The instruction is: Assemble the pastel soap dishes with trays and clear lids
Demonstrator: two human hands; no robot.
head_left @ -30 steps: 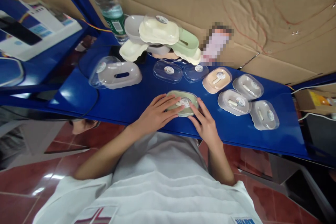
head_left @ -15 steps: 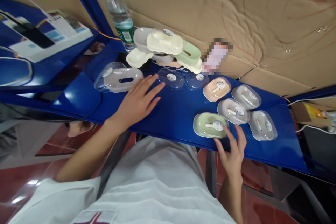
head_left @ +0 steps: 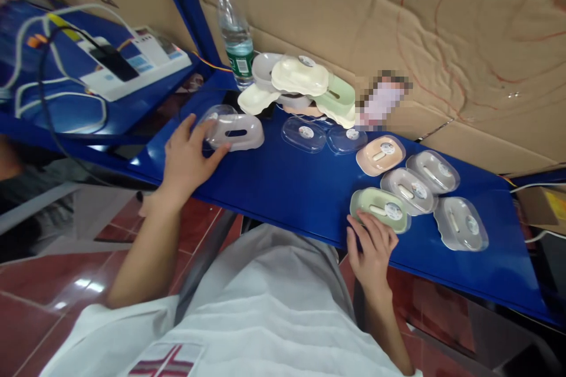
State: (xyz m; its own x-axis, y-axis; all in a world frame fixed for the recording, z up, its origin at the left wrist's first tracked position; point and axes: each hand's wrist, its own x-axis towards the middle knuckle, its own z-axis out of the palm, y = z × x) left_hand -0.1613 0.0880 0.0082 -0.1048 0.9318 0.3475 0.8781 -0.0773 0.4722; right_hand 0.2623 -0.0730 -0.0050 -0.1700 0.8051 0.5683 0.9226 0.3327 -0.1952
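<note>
My left hand (head_left: 188, 156) reaches over the left end of a grey plastic tray (head_left: 252, 136) with a dark oval slot. Its thumb and fingers are spread around that end, where a clear lid (head_left: 221, 111) overlaps the tray. How firmly they touch is unclear. My right hand (head_left: 371, 250) rests with bent, slightly parted fingers at the near edge of a green lidded case (head_left: 367, 200), which has a pale bar and a round sticker. Beside it lie a peach case (head_left: 380, 155) and several grey lidded cases (head_left: 462, 221).
A pile of cream, grey and green trays (head_left: 300, 76) stands at the back near a water bottle (head_left: 239, 50). Clear lids (head_left: 303, 135) lie before it. A power strip (head_left: 132, 79) with cables is on the left. Cardboard (head_left: 309, 6) lines the back of the blue table (head_left: 283, 188).
My left hand has moved left from the middle of the table to the grey tray and lid. My right hand has shifted left along the green case's near edge. The view has shifted.
</note>
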